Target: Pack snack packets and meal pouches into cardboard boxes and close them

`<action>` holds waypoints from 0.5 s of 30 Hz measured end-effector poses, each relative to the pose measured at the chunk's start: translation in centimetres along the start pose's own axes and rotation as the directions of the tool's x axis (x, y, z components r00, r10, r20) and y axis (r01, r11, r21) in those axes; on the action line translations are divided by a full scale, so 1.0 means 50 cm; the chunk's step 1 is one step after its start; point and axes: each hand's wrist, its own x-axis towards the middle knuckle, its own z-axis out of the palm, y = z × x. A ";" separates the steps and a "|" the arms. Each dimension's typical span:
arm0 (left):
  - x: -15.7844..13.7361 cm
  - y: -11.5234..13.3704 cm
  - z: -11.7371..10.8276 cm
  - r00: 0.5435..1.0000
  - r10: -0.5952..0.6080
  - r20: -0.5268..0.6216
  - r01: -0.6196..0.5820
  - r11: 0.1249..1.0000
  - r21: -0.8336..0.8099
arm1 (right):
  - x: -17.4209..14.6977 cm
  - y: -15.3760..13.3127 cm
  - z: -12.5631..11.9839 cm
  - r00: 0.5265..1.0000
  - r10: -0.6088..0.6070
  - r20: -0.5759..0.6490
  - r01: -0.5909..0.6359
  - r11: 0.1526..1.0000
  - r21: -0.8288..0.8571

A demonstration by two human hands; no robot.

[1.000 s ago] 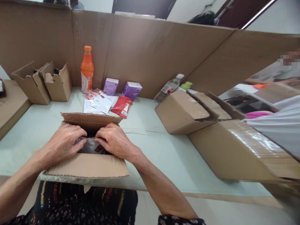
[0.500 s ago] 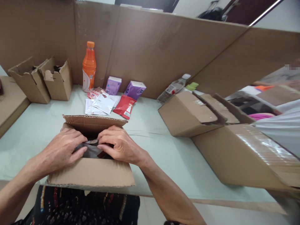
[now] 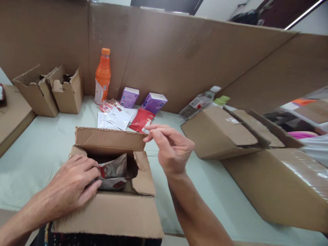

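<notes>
An open cardboard box point(image 3: 107, 213) stands at the table's front edge with its flaps spread. Inside it a grey and red foil packet point(image 3: 115, 169) leans above a second, pale grey packet point(image 3: 110, 184). My left hand point(image 3: 79, 182) rests across the box's left side, fingers stretched to the packets' left edge and thumb apart. Above the box's right rear corner my right hand point(image 3: 174, 145) hangs in the air, fingers loosely bent, nothing visible in them. Its fingertips are nearest to a red packet point(image 3: 141, 120), which lies behind the box beside several white sachets point(image 3: 118, 118).
At the back stand an orange drink bottle point(image 3: 103, 77) and two purple tissue packs point(image 3: 129, 97). Two small open boxes point(image 3: 68, 97) are at the left. Larger cardboard boxes point(image 3: 271, 191) fill the right, with a clear bottle point(image 3: 198, 102) tilted behind. A cardboard wall point(image 3: 174, 58) closes the rear.
My right hand has left the box and moved up and to the right. My left hand stays at the box. The packets inside now show, and the view has shifted slightly.
</notes>
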 end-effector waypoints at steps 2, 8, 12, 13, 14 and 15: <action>-0.001 0.001 0.002 1.000 -0.004 -0.021 0.003 1.000 -0.011 | 0.017 0.065 0.007 0.993 0.094 -0.065 -0.094 0.996 -0.001; -0.002 0.008 0.002 0.998 -0.031 -0.059 0.028 0.998 -0.053 | 0.027 0.275 0.049 0.821 0.559 0.115 -0.495 0.798 -0.343; 0.000 0.007 0.004 0.998 -0.048 -0.035 0.046 0.997 -0.054 | 0.019 0.350 0.087 0.752 0.646 0.131 -0.514 0.699 -0.497; 0.001 0.007 0.004 0.998 -0.051 -0.024 0.050 0.997 -0.057 | 0.019 0.361 0.096 0.742 0.659 0.123 -0.515 0.678 -0.524; 0.003 0.006 0.003 0.999 -0.052 -0.013 0.052 0.997 -0.063 | 0.020 0.369 0.104 0.735 0.668 0.116 -0.516 0.662 -0.544; 0.004 0.005 0.002 0.999 -0.050 0.004 0.051 0.996 -0.070 | 0.022 0.377 0.111 0.729 0.676 0.111 -0.516 0.649 -0.558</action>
